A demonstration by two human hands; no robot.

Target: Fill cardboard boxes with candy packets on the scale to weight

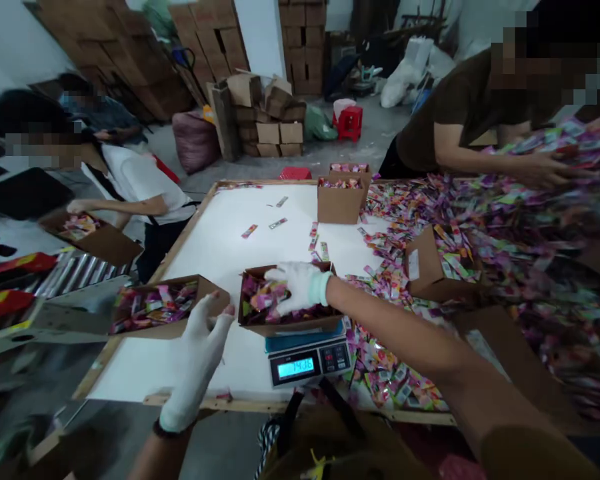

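My right hand (300,285), in a white glove, reaches into a cardboard box (285,328) and rests on small colourful packets (260,300). Its fingers are spread; what lies under the palm is hidden. That box sits on a digital scale (310,363) with a lit blue display, its digits not clearly readable. My left hand (203,353), also gloved, is open with thumb and fingers apart. It is beside the near right end of a second cardboard box (213,293), full of similar packets; whether it touches that box I cannot tell.
Loose packets (395,367) heap over the right side of the white table (200,240). More filled boxes (340,203) stand at its far edge, another box (423,267) at right. One person (460,133) handles packets; another (135,173) holds a box at left.
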